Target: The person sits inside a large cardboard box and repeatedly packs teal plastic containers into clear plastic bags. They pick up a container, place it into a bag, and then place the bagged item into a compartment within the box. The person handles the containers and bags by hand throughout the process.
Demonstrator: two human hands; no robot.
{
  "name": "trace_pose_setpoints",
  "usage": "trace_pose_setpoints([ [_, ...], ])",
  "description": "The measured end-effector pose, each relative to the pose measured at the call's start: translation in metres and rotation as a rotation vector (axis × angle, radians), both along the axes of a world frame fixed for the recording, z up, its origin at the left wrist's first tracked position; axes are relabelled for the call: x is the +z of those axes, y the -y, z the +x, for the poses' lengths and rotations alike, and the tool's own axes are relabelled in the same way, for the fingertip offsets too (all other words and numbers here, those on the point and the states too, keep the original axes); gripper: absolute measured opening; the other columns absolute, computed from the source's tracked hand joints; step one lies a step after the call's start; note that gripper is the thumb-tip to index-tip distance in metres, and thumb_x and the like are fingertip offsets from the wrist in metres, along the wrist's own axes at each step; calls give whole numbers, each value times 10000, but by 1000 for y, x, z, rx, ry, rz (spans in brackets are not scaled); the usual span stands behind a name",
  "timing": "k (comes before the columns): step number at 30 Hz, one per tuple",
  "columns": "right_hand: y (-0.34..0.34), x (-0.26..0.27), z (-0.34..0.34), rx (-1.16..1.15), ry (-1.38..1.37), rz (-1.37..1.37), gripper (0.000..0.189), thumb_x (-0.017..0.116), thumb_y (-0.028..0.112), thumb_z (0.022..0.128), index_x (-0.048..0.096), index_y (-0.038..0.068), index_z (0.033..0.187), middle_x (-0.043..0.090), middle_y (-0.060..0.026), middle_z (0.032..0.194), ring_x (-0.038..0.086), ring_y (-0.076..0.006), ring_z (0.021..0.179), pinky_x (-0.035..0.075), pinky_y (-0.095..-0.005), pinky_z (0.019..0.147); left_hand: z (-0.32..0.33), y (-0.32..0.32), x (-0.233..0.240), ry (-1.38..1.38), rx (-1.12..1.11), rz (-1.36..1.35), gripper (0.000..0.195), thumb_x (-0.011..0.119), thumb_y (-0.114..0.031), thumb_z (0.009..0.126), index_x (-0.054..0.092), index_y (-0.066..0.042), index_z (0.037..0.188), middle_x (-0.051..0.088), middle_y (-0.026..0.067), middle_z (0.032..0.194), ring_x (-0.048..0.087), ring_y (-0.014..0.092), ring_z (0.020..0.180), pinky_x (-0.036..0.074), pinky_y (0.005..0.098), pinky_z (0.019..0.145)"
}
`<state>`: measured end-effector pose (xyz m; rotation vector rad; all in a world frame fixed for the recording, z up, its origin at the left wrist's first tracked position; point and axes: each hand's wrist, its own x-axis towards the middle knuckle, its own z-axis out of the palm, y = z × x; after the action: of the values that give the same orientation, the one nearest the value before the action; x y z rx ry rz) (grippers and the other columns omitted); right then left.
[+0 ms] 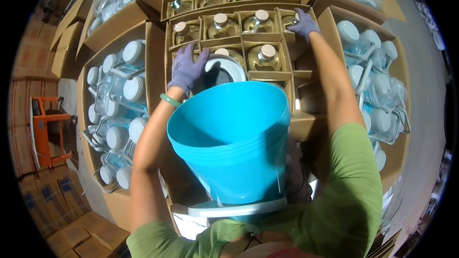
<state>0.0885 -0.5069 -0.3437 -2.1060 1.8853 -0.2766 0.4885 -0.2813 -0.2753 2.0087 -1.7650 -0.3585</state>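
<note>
My right hand [304, 23], in a purple glove, grips the top of a white-capped clear bottle [290, 20] in the far right compartment of a divided cardboard box [301, 111]. My left hand [187, 66], gloved alike, reaches over the box's left side with thumb and fingers bent. What its fingertips touch is hidden. Beside it is a round white-rimmed piece [235, 67], perhaps a lid, partly covered. A stack of nested blue plastic buckets [229, 172] with a pale handle stands tilted between my arms, against my front. More capped bottles [266, 55] sit in the compartments.
Boxes of dimpled white-ended pieces in plastic wrap stand left [134, 87] and right [380, 82]. Beyond is another divided box [229, 7] with bottles, several uncapped. An orange metal frame [53, 132] and stacked cartons [61, 200] are at far left.
</note>
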Motion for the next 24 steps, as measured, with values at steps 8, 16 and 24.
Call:
trace_pose_setpoints([
  [8, -36, 100, 9, 54, 377, -639, 859, 880, 410, 613, 521, 66, 1314, 672, -193, 1108, 682, -297, 962, 558, -380, 845, -70, 5, 66, -959, -197, 12, 568, 558, -392, 957, 498, 32, 1330, 573, 197, 1243, 531, 285, 1184, 413, 374, 1016],
  [16, -218, 345, 52, 1301, 522, -622, 897, 831, 215, 714, 367, -29, 1443, 495, -212, 1387, 499, -294, 1278, 399, -402, 1082, -142, 20, 185, -1824, -544, 280, 542, 566, -484, 864, 525, -130, 1272, 514, 145, 1334, 544, 320, 1177, 445, 436, 995],
  [24, -213, 331, 46, 629, 1520, 216, 620, 562, 404, 963, 424, 21, 1431, 308, -227, 1512, 280, -297, 1415, 254, -409, 1123, -114, -66, 220, -1514, -689, 18, 1031, 421, -825, 827, 261, -94, 1536, 378, 154, 1512, 470, 281, 1313, 400, 468, 1081],
])
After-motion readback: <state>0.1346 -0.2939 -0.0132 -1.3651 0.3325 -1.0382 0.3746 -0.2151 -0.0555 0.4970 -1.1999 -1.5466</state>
